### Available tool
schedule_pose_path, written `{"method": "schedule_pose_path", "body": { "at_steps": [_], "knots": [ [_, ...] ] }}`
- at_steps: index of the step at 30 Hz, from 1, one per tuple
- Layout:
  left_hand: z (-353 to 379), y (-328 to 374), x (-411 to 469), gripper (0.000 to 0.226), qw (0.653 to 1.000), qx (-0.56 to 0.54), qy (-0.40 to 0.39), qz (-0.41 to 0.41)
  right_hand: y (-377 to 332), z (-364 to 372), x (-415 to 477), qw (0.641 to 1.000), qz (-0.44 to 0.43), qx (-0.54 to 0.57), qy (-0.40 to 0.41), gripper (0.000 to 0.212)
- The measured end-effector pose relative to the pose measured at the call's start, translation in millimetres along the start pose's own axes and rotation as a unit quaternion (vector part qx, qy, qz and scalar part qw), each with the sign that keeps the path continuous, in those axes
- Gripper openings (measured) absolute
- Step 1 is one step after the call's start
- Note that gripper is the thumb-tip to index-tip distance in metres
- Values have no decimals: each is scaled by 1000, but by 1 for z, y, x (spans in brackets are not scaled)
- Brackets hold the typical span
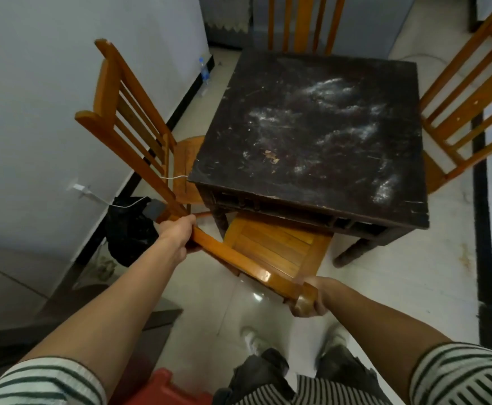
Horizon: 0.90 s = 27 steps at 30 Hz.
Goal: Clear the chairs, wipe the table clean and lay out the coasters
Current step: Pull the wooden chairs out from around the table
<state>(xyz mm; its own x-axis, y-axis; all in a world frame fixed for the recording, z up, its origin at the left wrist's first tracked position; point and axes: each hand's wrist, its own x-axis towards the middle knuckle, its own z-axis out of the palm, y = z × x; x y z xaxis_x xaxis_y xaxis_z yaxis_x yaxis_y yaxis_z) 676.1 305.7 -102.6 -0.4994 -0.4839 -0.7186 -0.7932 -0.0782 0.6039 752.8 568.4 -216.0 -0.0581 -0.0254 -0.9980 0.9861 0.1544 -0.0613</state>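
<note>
Chair [268, 249] nearest the person, its seat partly tucked under the near edge of the dark square surface [312, 127], is held by the top rail at both ends. The left grip [177, 232] has its fingers curled round the rail's left end, and the right grip [316, 299] is wrapped round the right corner post. A black bag [127, 229] slumps on the floor against the wall at left. White smears and a pale scrap mark the surface. A second chair [127, 112] stands at its left side with a thin white cable [174, 177] crossing the seat. A third chair [466, 106] stands at the right and a fourth chair [303, 21] at the far side. A water bottle [204, 72] stands on the floor by the far wall.
</note>
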Motion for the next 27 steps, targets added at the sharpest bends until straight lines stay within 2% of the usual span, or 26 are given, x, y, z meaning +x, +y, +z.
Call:
{"method": "schedule_pose_path", "body": {
  "at_steps": [2,3,6,9,10,12,14,15,17,19,22,27],
  "knots": [
    [-1,1,5,33,1000,20,-8,17,6,15,12,999,-26,-31,5,18],
    [-3,2,6,32,999,28,-11,23,10,20,21,999,-5,-32,-20,21],
    [-9,2,13,27,999,36,-14,37,7,29,32,999,22,-34,-35,41],
    [-16,2,16,14,996,54,-40,55,5,28,40,999,8,-39,-12,59],
    [-21,3,17,15,995,63,-45,55,6,26,43,999,4,-32,-12,62],
    [-37,8,22,28,996,72,-33,41,9,25,46,999,2,-27,-26,58],
    [-55,15,32,48,994,88,27,54,14,24,49,1000,-2,4,-28,56],
    [-61,18,36,57,986,127,57,87,16,24,45,999,-3,21,-32,57],
    [-61,22,36,64,960,204,51,183,20,23,42,998,-5,43,-51,55],
    [-53,25,33,52,943,223,9,248,22,22,41,997,-2,52,-57,50],
    [-49,25,33,19,935,218,3,279,20,19,34,997,-19,52,-57,26],
    [-60,3,24,12,923,246,12,295,30,11,32,998,-3,28,-52,23]
  ]
}}
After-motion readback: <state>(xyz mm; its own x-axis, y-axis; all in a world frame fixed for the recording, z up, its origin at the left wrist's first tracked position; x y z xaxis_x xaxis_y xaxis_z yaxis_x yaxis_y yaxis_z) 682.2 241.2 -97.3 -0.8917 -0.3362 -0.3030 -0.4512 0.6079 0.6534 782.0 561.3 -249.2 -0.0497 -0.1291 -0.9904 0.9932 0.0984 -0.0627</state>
